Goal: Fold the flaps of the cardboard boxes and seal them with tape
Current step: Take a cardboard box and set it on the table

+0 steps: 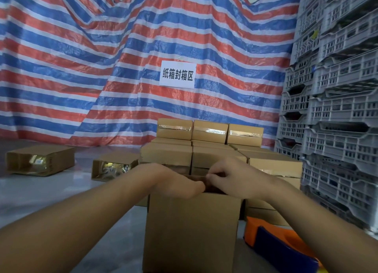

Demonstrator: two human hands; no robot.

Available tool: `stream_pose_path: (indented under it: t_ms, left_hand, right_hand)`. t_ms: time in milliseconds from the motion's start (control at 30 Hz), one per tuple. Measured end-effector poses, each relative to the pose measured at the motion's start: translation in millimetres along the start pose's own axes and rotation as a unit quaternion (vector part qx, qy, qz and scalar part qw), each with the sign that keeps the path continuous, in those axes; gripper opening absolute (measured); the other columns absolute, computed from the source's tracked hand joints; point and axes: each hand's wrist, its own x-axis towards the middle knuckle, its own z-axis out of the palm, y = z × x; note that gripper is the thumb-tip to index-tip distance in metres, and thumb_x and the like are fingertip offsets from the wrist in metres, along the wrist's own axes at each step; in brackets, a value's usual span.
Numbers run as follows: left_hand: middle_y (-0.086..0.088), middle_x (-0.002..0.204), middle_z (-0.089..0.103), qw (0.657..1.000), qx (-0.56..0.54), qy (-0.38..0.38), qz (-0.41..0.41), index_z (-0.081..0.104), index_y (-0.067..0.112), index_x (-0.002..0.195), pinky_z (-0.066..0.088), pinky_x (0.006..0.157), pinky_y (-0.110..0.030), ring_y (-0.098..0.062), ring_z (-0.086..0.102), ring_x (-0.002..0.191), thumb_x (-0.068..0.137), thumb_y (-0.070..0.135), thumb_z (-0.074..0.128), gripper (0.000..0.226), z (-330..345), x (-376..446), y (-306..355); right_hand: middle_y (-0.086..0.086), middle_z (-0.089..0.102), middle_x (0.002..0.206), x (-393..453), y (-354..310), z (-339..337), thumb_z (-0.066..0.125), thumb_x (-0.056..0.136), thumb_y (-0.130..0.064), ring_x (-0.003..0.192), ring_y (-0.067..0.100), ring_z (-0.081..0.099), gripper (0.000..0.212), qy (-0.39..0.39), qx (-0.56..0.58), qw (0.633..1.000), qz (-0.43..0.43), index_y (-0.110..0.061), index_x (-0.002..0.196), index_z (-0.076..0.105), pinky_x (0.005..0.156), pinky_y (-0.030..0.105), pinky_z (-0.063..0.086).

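A striped red, white and blue tarp [81, 68] hangs across the back, with a paper sign [177, 74] pinned to it, and the floor [41, 191] below is pale and glossy.

My left hand [173, 182] and right hand [235, 178] meet at the top of the box [192, 231] right in front of me, nearly touching over its open mouth. The right pinches what looks like a flap edge; the left has fingers curled over the rim, though how firmly I cannot tell.

I judge the box light and stiff along its creases but easy to dent on the panels (thin corrugated board, by the look), so I would take the flaps near their free edges and press down along the fold.

Just right of the box lies an orange and blue tape dispenser [276, 244]. Beyond stands a stack of sealed boxes [208, 150], two open boxes [41, 160] lie on their sides to the left, and grey plastic crates [337, 109] tower on the right.
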Motion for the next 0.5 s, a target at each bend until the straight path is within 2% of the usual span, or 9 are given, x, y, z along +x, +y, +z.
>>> stream_pose_path:
  t_ms: [67, 133, 200, 267, 300, 367, 433, 500]
  left_hand:
    - [0.003, 0.091, 0.062, 0.989, 0.088, 0.116, 0.040, 0.058, 0.022, 0.121, 0.044, 0.084, -0.029, -0.009, 0.059, 0.086, 0.100, 0.060, 0.024, 0.056, 2, -3, -6]
    - [0.005, 0.074, 0.059, 0.948, 0.108, 0.268, 0.134, 0.062, 0.029, 0.092, 0.045, 0.070, -0.023, -0.005, 0.056, 0.066, 0.098, 0.059, 0.030, 0.044, 2, -14, -19]
    - [0.005, 0.077, 0.060, 0.890, 0.044, 0.405, 0.203, 0.060, 0.031, 0.085, 0.045, 0.065, -0.020, -0.005, 0.058, 0.071, 0.096, 0.054, 0.034, 0.036, 4, -26, -40]
    - [0.014, 0.088, 0.062, 0.831, -0.054, 0.508, 0.220, 0.060, 0.035, 0.091, 0.047, 0.065, -0.017, -0.001, 0.060, 0.082, 0.097, 0.056, 0.031, 0.037, 16, -34, -64]
    - [0.019, 0.092, 0.063, 0.808, -0.104, 0.541, 0.210, 0.060, 0.037, 0.094, 0.047, 0.066, -0.016, 0.001, 0.061, 0.086, 0.097, 0.056, 0.029, 0.037, 24, -36, -74]
    - [0.023, 0.095, 0.064, 0.784, -0.196, 0.565, 0.169, 0.061, 0.037, 0.098, 0.048, 0.074, -0.022, 0.003, 0.061, 0.092, 0.099, 0.057, 0.026, 0.040, 42, -29, -89]
    - [0.019, 0.098, 0.068, 0.769, -0.305, 0.540, 0.153, 0.063, 0.031, 0.101, 0.049, 0.083, -0.030, 0.000, 0.063, 0.094, 0.099, 0.049, 0.029, 0.039, 57, -18, -98]
    - [0.015, 0.100, 0.071, 0.756, -0.390, 0.502, 0.157, 0.065, 0.027, 0.104, 0.049, 0.087, -0.032, -0.003, 0.066, 0.096, 0.101, 0.045, 0.031, 0.038, 70, -9, -100]
  right_hand:
    - [-0.005, 0.063, 0.079, -9, 8, 8, 0.049, 0.103, -0.034, 0.073, 0.005, 0.058, 0.025, 0.059, 0.030, 0.998, -0.002, -0.029, 0.089, 0.069, 0.066, 0.025, 0.049]
    - [-0.010, 0.062, 0.089, -20, 15, 18, 0.047, 0.102, -0.037, 0.088, 0.000, 0.056, 0.021, 0.137, 0.052, 0.989, -0.002, -0.031, 0.098, 0.068, 0.074, 0.018, 0.047]
    - [-0.016, 0.061, 0.095, -33, 19, 28, 0.043, 0.099, -0.048, 0.096, -0.004, 0.053, 0.024, 0.208, 0.100, 0.973, 0.008, -0.038, 0.100, 0.065, 0.077, 0.009, 0.042]
    - [-0.018, 0.062, 0.099, -43, 19, 40, 0.037, 0.099, -0.056, 0.101, -0.005, 0.054, 0.029, 0.249, 0.165, 0.954, 0.013, -0.043, 0.101, 0.063, 0.080, 0.006, 0.040]
    - [-0.020, 0.063, 0.102, -47, 18, 46, 0.037, 0.099, -0.054, 0.103, -0.006, 0.055, 0.027, 0.259, 0.195, 0.946, 0.014, -0.045, 0.102, 0.062, 0.081, 0.005, 0.040]
    - [-0.025, 0.063, 0.109, -51, 16, 56, 0.040, 0.099, -0.053, 0.109, -0.011, 0.053, 0.025, 0.269, 0.245, 0.931, 0.026, -0.045, 0.108, 0.062, 0.086, 0.002, 0.037]
    - [-0.026, 0.057, 0.127, -53, 14, 67, 0.041, 0.090, -0.057, 0.122, -0.013, 0.045, 0.040, 0.274, 0.268, 0.923, 0.048, -0.039, 0.120, 0.060, 0.100, 0.006, 0.033]
    - [-0.029, 0.046, 0.139, -55, 13, 79, 0.044, 0.079, -0.061, 0.131, -0.017, 0.034, 0.053, 0.294, 0.278, 0.912, 0.067, -0.040, 0.127, 0.054, 0.108, 0.011, 0.029]
